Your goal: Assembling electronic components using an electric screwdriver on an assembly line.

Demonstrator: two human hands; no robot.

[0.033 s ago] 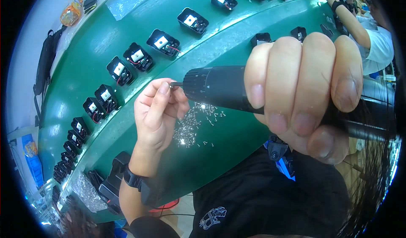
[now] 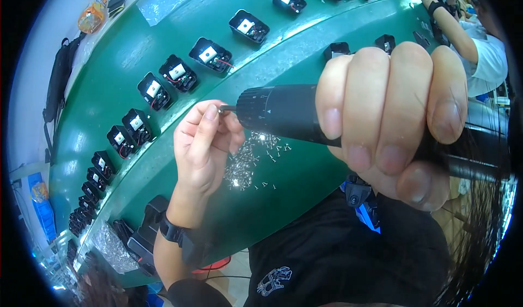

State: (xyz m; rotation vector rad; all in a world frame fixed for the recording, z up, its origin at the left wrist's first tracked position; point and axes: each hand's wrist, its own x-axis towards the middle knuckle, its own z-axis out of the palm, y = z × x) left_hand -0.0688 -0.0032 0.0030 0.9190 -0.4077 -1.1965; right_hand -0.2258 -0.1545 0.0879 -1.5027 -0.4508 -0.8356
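Over the table, a driver is clenched by the right hand, its bit pinched by the left hand, seemingly for steadiness.

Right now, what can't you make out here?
In head view:
- Middle of the electric screwdriver: hidden by the right hand.
- Tip of the driver bit: tiny, partly hidden by the left hand.
- Insides of lower-left black housings: too small.
- Co-worker: cut off by right rim.

I'm getting one head-worn fisheye, facing down, edges bending. Black power screwdriver very near the lens; green table farther off, behind it; wearer's black shirt below it; co-worker's pale sleeve beyond its rear end.
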